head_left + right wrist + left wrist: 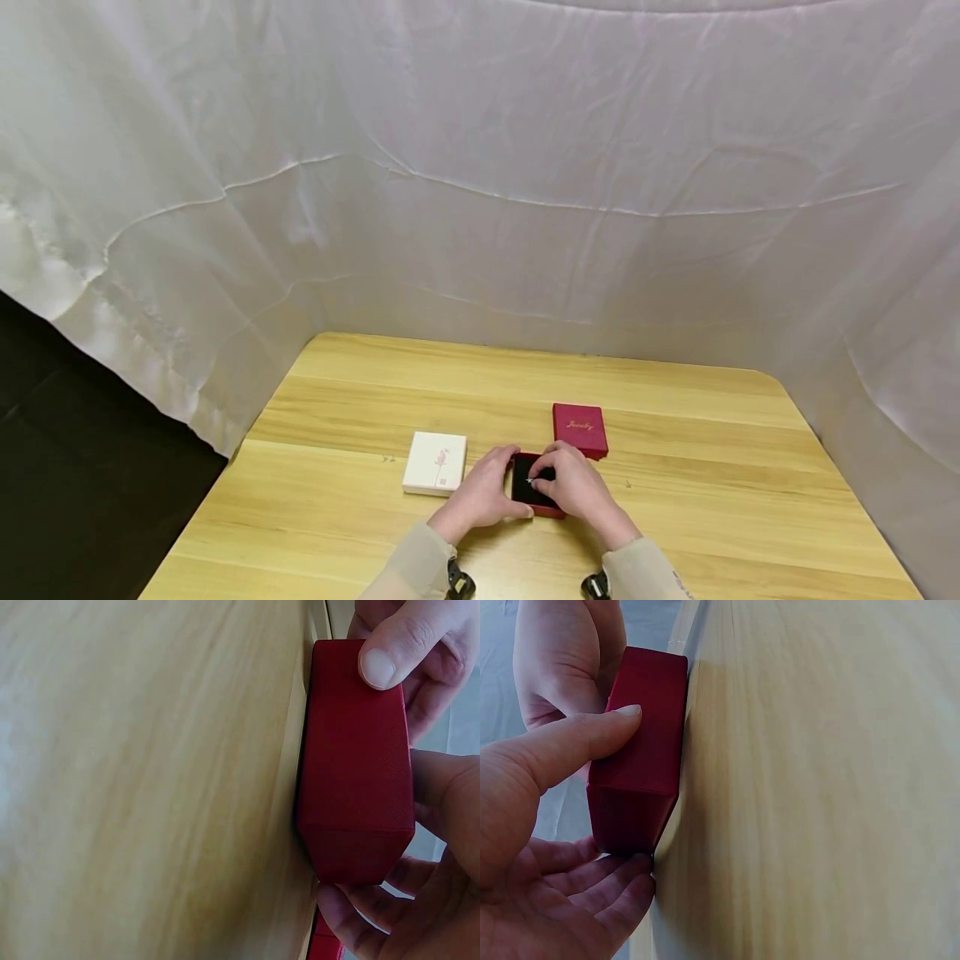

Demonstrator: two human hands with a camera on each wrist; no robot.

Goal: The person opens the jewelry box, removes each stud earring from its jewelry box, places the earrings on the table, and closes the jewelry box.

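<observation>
A red jewelry box base [550, 512] with a black lining [524, 493] sits at the table's front middle. My left hand [484, 492] grips it at its left side, thumb on the near wall and fingers toward the far corner; the thumb on the red wall [646, 746] shows in the left wrist view. Inside the box, a small silver star-like piece of jewelry [529, 480] lies at the fingertips of my right hand [576, 483], whose thumb and index finger pinch it. In the right wrist view the box wall [356, 757] hides the jewelry.
Behind the box to the right lies a red lid [580, 427] with gold lettering. A white box [435, 461] with a pink flower print is left of my left hand. Tiny earring-like pieces [387, 458] lie farther left, and another small piece [628, 484] is at right.
</observation>
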